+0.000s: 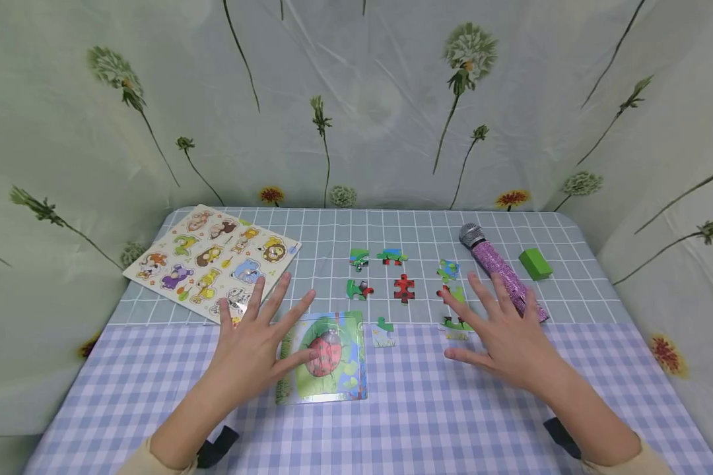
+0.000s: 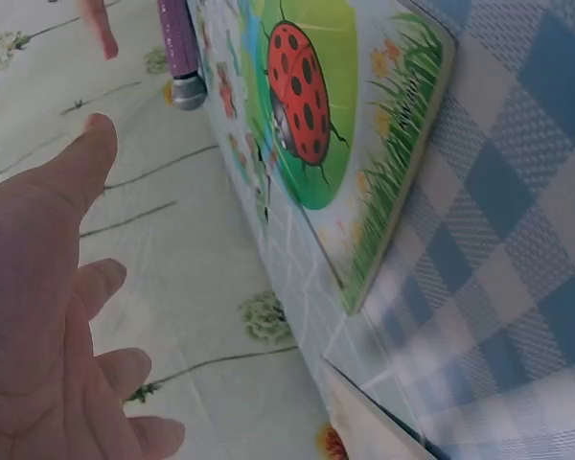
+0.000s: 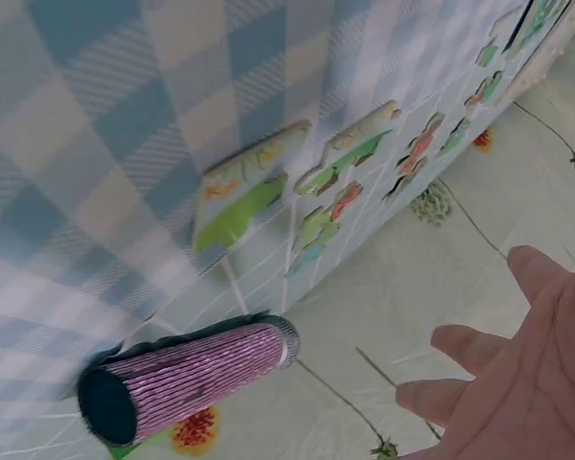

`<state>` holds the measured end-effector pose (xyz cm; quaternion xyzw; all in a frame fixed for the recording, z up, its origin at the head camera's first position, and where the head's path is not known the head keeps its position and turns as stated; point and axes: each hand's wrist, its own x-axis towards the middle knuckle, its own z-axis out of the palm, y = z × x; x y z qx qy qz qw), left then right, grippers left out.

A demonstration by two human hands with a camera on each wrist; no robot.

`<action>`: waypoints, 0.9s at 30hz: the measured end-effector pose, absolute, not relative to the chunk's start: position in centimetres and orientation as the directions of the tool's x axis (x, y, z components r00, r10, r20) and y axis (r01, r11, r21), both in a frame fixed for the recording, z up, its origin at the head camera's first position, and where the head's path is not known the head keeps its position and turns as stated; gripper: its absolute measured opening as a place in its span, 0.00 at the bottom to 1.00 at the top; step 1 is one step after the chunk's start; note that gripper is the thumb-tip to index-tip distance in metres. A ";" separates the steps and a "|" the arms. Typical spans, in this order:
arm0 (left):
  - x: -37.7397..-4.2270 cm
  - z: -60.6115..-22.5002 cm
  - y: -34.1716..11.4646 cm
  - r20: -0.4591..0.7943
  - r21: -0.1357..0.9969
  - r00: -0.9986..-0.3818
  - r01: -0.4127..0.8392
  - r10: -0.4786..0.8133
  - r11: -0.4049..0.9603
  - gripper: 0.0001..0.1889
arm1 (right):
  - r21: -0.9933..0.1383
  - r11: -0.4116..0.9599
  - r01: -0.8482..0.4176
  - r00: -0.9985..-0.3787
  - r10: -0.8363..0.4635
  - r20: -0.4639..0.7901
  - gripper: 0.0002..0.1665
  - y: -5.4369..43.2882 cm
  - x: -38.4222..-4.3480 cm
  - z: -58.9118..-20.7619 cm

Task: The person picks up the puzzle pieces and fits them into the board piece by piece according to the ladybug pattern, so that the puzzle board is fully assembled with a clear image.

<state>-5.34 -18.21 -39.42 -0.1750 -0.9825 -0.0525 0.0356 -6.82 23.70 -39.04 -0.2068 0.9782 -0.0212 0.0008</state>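
Observation:
My left hand (image 1: pixel 249 353) is held above the table with fingers spread, over the left edge of a ladybug puzzle board (image 1: pixel 349 369). It holds nothing, and its palm side shows in the left wrist view, apart from the board. On the other side, my right hand (image 1: pixel 513 343) is also spread and holds nothing, near several loose jigsaw pieces. Among these pieces are a red one (image 1: pixel 404 289) in the middle and a green-and-white one (image 1: pixel 383 333) beside the board. The right fingers partly hide the nearest pieces. A pink glittery microphone (image 3: pixel 206 374) lies beyond the right hand.
An animal peg puzzle board (image 1: pixel 181 270) lies at the back left, partly behind the left fingers. At the back right is a green block (image 1: pixel 535 264). A blue checked cloth (image 1: pixel 416 422) covers the front of the table; a flowered curtain hangs behind and at both sides.

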 end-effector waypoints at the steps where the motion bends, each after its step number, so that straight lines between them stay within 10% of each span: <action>1: -5.4 -39.5 -18.3 0.087 0.098 -0.935 0.351 0.343 0.931 0.49 | -0.042 0.911 -0.410 -0.912 -0.410 0.008 0.56 23.6 -7.0 -38.9; 27: -2.6 -43.8 -22.4 -0.095 0.450 -0.910 0.322 0.403 0.833 0.57 | -0.261 0.806 -0.531 -0.834 -0.552 -0.004 0.28 13.6 -20.2 -39.6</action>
